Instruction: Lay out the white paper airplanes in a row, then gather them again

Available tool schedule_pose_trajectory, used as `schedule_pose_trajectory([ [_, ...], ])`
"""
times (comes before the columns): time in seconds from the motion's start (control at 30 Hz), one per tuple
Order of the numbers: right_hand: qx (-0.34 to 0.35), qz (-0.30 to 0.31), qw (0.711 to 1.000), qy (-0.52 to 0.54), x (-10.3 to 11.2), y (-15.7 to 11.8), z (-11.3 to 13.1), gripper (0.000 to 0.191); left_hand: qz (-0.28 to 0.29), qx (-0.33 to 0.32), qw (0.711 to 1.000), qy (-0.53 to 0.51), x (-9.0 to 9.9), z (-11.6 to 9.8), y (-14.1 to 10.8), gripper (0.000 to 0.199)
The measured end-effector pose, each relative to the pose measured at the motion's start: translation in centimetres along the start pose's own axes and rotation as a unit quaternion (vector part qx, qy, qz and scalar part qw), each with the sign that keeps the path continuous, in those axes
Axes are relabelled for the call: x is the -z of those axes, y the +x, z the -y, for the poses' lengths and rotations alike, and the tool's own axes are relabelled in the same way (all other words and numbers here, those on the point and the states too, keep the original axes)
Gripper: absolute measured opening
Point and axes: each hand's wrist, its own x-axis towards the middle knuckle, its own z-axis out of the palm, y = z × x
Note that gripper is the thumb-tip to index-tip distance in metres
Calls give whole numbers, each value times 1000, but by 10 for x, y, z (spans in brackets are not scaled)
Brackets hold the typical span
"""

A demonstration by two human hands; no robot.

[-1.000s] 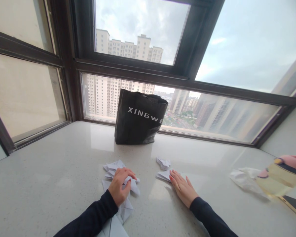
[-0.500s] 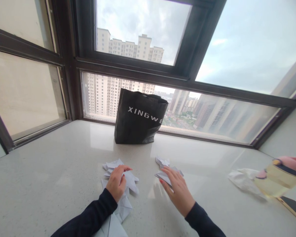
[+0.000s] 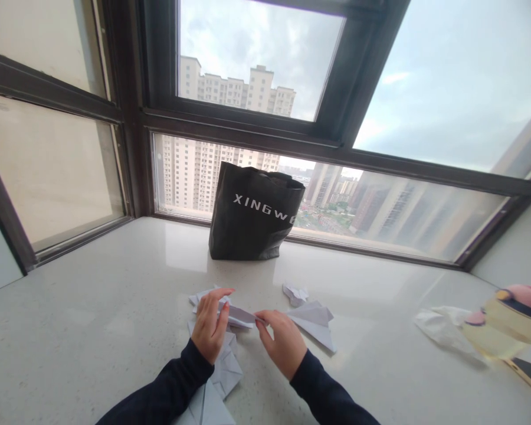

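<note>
Head view: right hand [image 3: 284, 343] grip pinching the right end of a folded white paper [image 3: 241, 315], thumb against fingers. Paper sits between both hands, by a pile of folded sheets [image 3: 227, 370]. Left hand [image 3: 209, 326] curled at its other end, can't tell if that grip is closed. Paper plane [image 3: 313, 322] just right, black bag [image 3: 252, 230] behind

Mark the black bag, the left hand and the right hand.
Black bag [image 3: 254, 221]: head view, middle of its front.
Left hand [image 3: 209, 329]: head view, back of hand.
Right hand [image 3: 285, 343]: head view, back of hand.
</note>
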Motion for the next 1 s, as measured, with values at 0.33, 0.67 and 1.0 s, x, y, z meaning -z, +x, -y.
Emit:
schedule_pose_trajectory([
  [0.33,-142,-17,961,239,60,-28,-60,37,3,-13,1000,-3,-6,8,-3,27],
  [0.67,-249,82,959,104,68,-88,-103,31,44,-11,999,4,-4,6,-1,24],
  [1.0,-284,66,956,-32,51,-88,-113,21,-41,105,989,92,1,1,0,26],
])
